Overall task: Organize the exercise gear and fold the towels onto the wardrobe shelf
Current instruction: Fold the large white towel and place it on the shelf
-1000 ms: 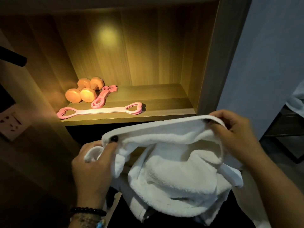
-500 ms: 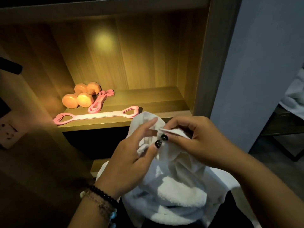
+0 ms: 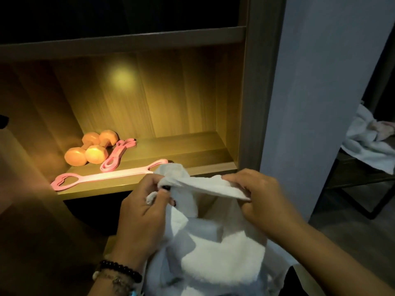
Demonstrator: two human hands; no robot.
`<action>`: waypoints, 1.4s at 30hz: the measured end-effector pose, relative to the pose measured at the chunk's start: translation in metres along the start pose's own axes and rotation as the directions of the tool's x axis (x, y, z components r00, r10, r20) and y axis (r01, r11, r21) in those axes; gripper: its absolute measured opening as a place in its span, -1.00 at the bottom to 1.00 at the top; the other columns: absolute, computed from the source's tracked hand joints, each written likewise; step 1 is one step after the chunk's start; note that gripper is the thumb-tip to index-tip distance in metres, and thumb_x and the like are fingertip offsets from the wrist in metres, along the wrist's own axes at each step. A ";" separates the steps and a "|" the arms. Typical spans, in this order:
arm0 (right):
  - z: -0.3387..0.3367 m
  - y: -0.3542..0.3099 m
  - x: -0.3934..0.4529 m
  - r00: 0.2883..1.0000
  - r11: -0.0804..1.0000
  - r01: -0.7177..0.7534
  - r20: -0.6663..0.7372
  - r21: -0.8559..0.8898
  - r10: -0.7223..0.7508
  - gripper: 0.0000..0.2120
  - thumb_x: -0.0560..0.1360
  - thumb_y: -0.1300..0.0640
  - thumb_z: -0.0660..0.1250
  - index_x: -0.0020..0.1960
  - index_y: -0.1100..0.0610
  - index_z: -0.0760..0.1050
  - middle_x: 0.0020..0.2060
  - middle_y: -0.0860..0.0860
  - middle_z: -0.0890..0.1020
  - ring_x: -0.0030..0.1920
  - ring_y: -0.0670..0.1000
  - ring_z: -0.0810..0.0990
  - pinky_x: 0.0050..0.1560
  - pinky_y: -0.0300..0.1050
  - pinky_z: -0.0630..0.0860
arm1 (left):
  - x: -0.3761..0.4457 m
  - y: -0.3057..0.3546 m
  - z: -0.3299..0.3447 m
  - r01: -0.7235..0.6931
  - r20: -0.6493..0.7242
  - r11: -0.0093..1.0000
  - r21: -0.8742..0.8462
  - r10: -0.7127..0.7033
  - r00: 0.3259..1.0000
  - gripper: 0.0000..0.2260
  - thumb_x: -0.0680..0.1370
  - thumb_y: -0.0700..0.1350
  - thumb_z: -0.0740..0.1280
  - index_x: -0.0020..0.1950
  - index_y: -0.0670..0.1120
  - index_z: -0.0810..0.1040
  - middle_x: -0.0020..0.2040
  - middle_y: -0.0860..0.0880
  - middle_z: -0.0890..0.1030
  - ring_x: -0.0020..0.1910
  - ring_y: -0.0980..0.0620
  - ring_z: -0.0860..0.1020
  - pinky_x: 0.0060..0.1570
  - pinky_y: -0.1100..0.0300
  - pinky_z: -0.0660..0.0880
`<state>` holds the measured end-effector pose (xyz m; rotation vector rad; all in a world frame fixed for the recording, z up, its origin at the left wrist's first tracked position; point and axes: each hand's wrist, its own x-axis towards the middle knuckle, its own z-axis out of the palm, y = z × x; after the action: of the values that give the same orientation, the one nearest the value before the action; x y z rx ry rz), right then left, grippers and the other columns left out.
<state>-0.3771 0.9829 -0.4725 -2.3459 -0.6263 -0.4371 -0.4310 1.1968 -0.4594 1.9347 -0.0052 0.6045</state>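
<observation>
A white towel (image 3: 213, 253) hangs in front of me below the lit wardrobe shelf (image 3: 181, 150). My left hand (image 3: 143, 210) grips a bunched corner of it at the top left. My right hand (image 3: 260, 197) pinches the top edge a short way to the right, so the hem is stretched between them. On the left of the shelf lie two orange dumbbells (image 3: 89, 150), a folded pink band (image 3: 117, 154) and a long pink stretch strap (image 3: 102, 176) along the front edge. The towel hides the strap's right end.
A grey wall panel (image 3: 310, 103) stands right of the wardrobe. Further right, more white towels (image 3: 369, 142) lie heaped on a dark metal-framed table (image 3: 363, 180). A dark compartment opens under the shelf.
My hands first came together at the towel's top and have now drawn apart along its edge. The view has tilted up, showing the shelf above.
</observation>
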 end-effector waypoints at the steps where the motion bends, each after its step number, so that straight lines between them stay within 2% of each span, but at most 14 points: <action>1: 0.001 0.002 0.001 1.000 0.999 -0.024 -0.016 -0.041 0.024 -0.55 0.40 0.33 0.40 0.21 -0.05 0.57 0.09 -0.12 0.60 0.06 -0.07 0.55 0.10 -0.12 0.53 | 0.002 -0.001 -0.003 0.059 -0.055 0.998 -0.021 -0.060 0.997 -0.85 0.58 -0.16 0.26 -0.17 -0.04 0.54 -0.25 -0.02 0.60 -0.27 0.13 0.55 -0.26 0.20 0.48; 3: 0.001 0.013 0.006 0.996 0.989 -0.091 -0.021 -0.114 0.089 -0.61 0.43 0.33 0.35 0.16 -0.03 0.60 0.07 -0.04 0.63 0.04 0.03 0.58 0.08 -0.02 0.56 | 0.006 -0.006 -0.008 0.184 -0.147 0.978 -0.096 -0.197 0.969 -0.85 0.58 -0.27 0.23 -0.14 -0.14 0.55 -0.26 -0.05 0.58 -0.33 0.21 0.52 -0.38 0.37 0.43; 5: -0.001 0.023 0.018 0.974 0.968 -0.226 0.004 -0.111 0.228 -0.62 0.42 0.38 0.29 0.05 -0.03 0.64 -0.02 0.00 0.66 -0.02 0.07 0.60 0.00 0.00 0.58 | 0.011 -0.012 -0.013 0.284 -0.192 0.948 -0.140 -0.308 0.932 -0.86 0.57 -0.27 0.23 -0.12 -0.13 0.55 -0.20 -0.07 0.57 -0.25 0.13 0.53 -0.34 0.27 0.43; 10: -0.010 0.017 0.050 0.839 0.744 -0.529 0.118 0.407 0.532 -0.76 0.57 0.24 0.23 -0.14 0.04 0.63 -0.21 0.02 0.63 -0.14 0.08 0.59 -0.14 -0.04 0.54 | 0.013 -0.011 -0.011 0.327 -0.303 0.940 -0.092 -0.340 0.890 -0.88 0.52 -0.18 0.35 -0.04 0.04 0.50 -0.12 -0.03 0.55 -0.15 0.01 0.53 -0.33 0.20 0.39; 13: -0.020 -0.008 0.056 0.913 0.814 -0.408 0.165 0.413 0.373 -0.81 0.57 0.16 0.27 -0.11 0.01 0.64 -0.16 -0.01 0.65 -0.12 0.01 0.60 -0.09 -0.03 0.57 | 0.007 0.008 -0.016 0.096 -0.285 0.995 0.033 -0.083 0.955 -0.64 0.48 -0.22 0.41 0.20 0.04 0.41 -0.21 0.08 0.61 -0.25 0.13 0.59 -0.42 0.36 0.45; 15: -0.023 -0.025 0.058 0.961 0.923 -0.243 0.204 0.297 0.187 -0.88 0.53 0.14 0.34 -0.09 0.02 0.65 -0.18 -0.06 0.64 -0.14 -0.04 0.59 -0.13 -0.11 0.58 | 0.008 0.016 -0.018 -0.081 -0.073 0.987 0.138 0.092 0.993 -0.50 0.46 -0.26 0.43 0.32 0.01 0.36 -0.30 0.15 0.62 -0.26 0.25 0.59 -0.32 0.50 0.46; 17: -0.025 -0.038 0.061 0.966 0.979 -0.114 0.250 0.170 0.069 -0.93 0.48 0.11 0.40 -0.05 0.06 0.65 -0.17 -0.07 0.64 -0.14 -0.06 0.59 -0.14 -0.12 0.59 | 0.015 0.021 -0.013 -0.154 0.187 0.958 0.243 0.109 0.976 -0.41 0.45 -0.13 0.46 0.41 0.09 0.31 -0.28 0.09 0.61 -0.23 0.14 0.61 -0.22 0.48 0.47; 19: -0.026 -0.043 0.064 0.967 0.996 -0.029 0.254 0.088 0.006 -0.86 0.46 0.09 0.43 -0.01 0.11 0.65 -0.14 -0.02 0.65 -0.13 -0.05 0.59 -0.11 -0.06 0.61 | 0.026 0.014 -0.004 -0.206 0.271 0.890 0.407 0.098 0.958 -0.53 0.45 0.11 0.41 0.35 0.14 0.44 -0.20 0.05 0.63 -0.17 0.08 0.60 -0.12 0.30 0.51; 23: -0.028 -0.034 0.064 0.969 0.997 -0.024 0.248 0.068 0.007 -0.84 0.47 0.12 0.42 0.03 0.12 0.65 -0.10 0.03 0.66 -0.09 -0.01 0.59 -0.06 0.01 0.62 | 0.033 0.005 0.020 -0.252 0.202 0.830 0.498 0.172 0.964 -0.83 0.49 0.09 0.31 -0.11 0.06 0.64 -0.25 -0.01 0.64 -0.23 -0.02 0.57 -0.20 0.04 0.52; 28: -0.017 -0.015 0.051 0.929 0.989 -0.089 0.369 0.118 0.040 -0.82 0.52 0.04 0.36 0.05 0.07 0.64 -0.14 0.01 0.66 -0.12 0.02 0.60 -0.11 -0.09 0.59 | 0.044 -0.011 0.017 -0.111 0.009 0.867 0.486 0.122 0.993 -0.82 0.53 0.00 0.30 -0.25 -0.02 0.54 -0.30 -0.02 0.60 -0.26 -0.06 0.53 -0.26 0.07 0.47; 32: -0.012 -0.006 0.047 0.913 0.999 0.029 0.406 0.045 -0.045 -0.77 0.56 -0.02 0.27 0.08 0.08 0.59 -0.15 0.04 0.63 -0.16 0.04 0.57 -0.14 -0.11 0.54 | 0.044 -0.028 0.002 -0.020 -0.073 0.868 0.496 0.065 0.995 -0.84 0.52 -0.03 0.32 -0.24 -0.04 0.54 -0.30 -0.03 0.59 -0.26 -0.08 0.53 -0.28 0.10 0.44; 36: -0.008 0.004 0.046 0.897 0.988 -0.044 0.442 0.149 -0.027 -0.57 0.42 -0.18 0.37 0.07 0.15 0.62 -0.15 0.10 0.63 -0.15 0.10 0.57 -0.20 -0.07 0.51 | 0.046 -0.033 -0.008 0.045 -0.171 0.866 0.498 0.048 0.984 -0.86 0.54 -0.06 0.32 -0.19 -0.07 0.55 -0.27 -0.06 0.58 -0.25 -0.10 0.51 -0.30 0.11 0.40; 39: -0.007 0.033 0.048 0.931 0.997 0.081 0.358 0.002 -0.076 -0.53 0.33 -0.22 0.43 0.10 0.07 0.63 -0.16 -0.01 0.68 -0.18 0.00 0.62 -0.20 -0.02 0.57 | 0.051 -0.033 -0.016 0.116 -0.226 0.871 0.477 -0.005 0.974 -0.86 0.53 -0.06 0.32 -0.21 -0.04 0.54 -0.24 -0.05 0.57 -0.21 -0.09 0.50 -0.27 0.15 0.34; 42: -0.009 0.068 0.051 0.996 0.978 0.045 0.088 -0.203 -0.027 -0.83 0.37 0.21 0.44 -0.06 0.03 0.66 -0.17 0.03 0.68 -0.16 0.11 0.64 -0.17 0.02 0.58 | 0.051 -0.030 -0.020 0.137 -0.224 0.891 0.433 -0.040 0.974 -0.85 0.50 -0.03 0.36 -0.27 -0.02 0.56 -0.24 -0.04 0.60 -0.21 -0.04 0.52 -0.31 0.18 0.34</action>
<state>-0.2994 0.9477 -0.4771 -2.5638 -0.6931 -0.4383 -0.3869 1.2411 -0.4579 2.2869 0.3871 0.7977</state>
